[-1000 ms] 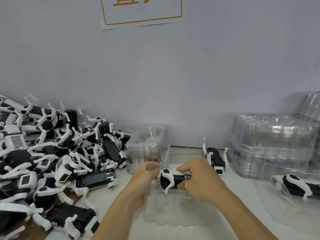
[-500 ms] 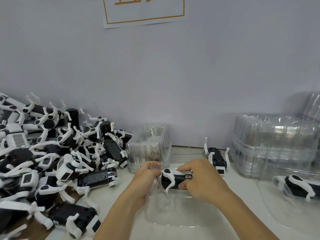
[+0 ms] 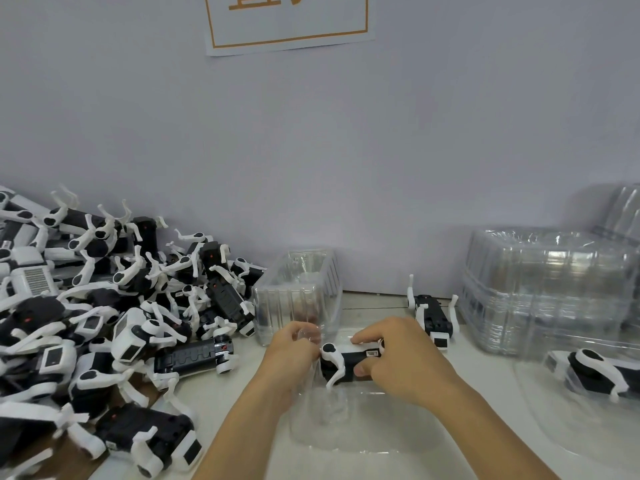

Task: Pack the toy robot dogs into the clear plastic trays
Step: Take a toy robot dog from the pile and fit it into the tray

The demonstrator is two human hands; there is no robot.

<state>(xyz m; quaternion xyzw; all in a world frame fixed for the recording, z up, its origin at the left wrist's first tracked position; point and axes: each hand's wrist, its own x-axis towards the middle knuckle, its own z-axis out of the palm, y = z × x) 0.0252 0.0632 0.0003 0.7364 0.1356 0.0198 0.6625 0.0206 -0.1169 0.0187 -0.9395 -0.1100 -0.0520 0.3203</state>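
A heap of toy robot dogs is piled at the left, a stack of trays at the right; between them, an upturned tray is set against the wall.

Small factory packing bench, not a home: big heap of identical black-and-white plastic toy robot dogs along the pale worktop's left edge, stacks of nested clear plastic trays at its right rear corner, orange-bordered white paper notice on plain grey wall.
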